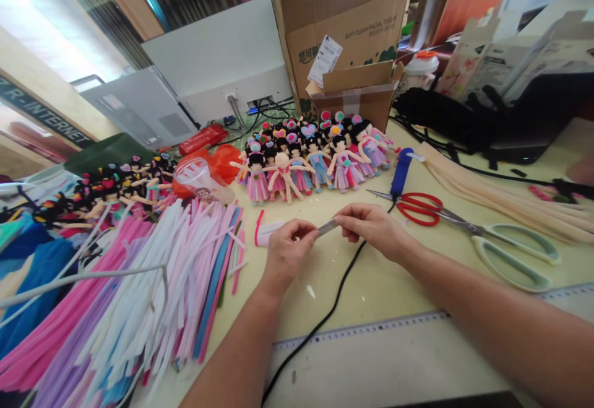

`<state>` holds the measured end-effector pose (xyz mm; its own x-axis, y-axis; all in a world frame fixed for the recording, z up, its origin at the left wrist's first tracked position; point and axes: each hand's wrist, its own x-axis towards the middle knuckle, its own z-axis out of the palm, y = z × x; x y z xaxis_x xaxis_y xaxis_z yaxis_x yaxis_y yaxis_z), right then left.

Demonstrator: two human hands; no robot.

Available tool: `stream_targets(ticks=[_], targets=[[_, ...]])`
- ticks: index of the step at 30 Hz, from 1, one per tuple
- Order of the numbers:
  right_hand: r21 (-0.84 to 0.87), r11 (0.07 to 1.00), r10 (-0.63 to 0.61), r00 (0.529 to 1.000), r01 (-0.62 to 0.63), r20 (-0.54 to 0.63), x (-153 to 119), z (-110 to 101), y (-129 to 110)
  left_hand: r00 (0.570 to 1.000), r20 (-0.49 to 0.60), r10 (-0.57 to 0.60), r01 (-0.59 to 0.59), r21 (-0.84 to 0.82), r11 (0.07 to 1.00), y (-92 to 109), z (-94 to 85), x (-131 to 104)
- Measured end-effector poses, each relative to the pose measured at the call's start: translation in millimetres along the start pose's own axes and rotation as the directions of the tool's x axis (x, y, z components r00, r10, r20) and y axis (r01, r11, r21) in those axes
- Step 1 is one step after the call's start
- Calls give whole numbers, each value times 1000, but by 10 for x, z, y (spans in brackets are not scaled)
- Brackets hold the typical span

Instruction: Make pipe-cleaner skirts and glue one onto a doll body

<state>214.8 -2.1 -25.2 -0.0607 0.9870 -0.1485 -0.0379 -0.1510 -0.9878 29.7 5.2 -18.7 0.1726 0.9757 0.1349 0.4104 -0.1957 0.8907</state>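
Observation:
My left hand point(291, 248) and my right hand point(371, 227) are held close together above the yellowish tabletop. Between their pinched fingertips is a short, thin grey strip point(327, 228), one end in each hand. A black cable point(341, 284) runs over the table beneath my right hand. Just beyond my left hand lie some short white strips point(270, 233) with a red stem beside them. Small dolls point(304, 163) in pink, purple and blue dresses stand in a group behind both hands.
Long fuzzy stems point(162, 265) in pink, white and purple cover the left. Red scissors point(420, 208), large pale-handled scissors point(515, 247), a blue tool point(401, 173) and beige stems point(501, 191) lie right. A plastic cup point(204, 182) and cardboard box point(343, 30) stand behind.

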Motion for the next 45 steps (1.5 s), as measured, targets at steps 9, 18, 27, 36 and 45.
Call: stream_targets(ticks=[9, 18, 27, 36, 45], targets=[[80, 996, -34, 999, 33, 5, -8, 27, 30, 990, 106, -89, 100, -105, 989, -23, -11, 21], [80, 996, -43, 999, 42, 15, -27, 41, 18, 977, 141, -157, 188, -244, 951, 12, 5, 32], [35, 998, -58, 998, 57, 28, -27, 51, 31, 984, 91, -153, 172, -265, 949, -49, 10, 26], [23, 999, -31, 1000, 31, 5, -25, 47, 46, 989, 115, -89, 119, -287, 950, -84, 12, 25], [141, 986, 94, 996, -93, 0, -6, 19, 58, 988, 133, -73, 114, -336, 935, -73, 10, 24]])
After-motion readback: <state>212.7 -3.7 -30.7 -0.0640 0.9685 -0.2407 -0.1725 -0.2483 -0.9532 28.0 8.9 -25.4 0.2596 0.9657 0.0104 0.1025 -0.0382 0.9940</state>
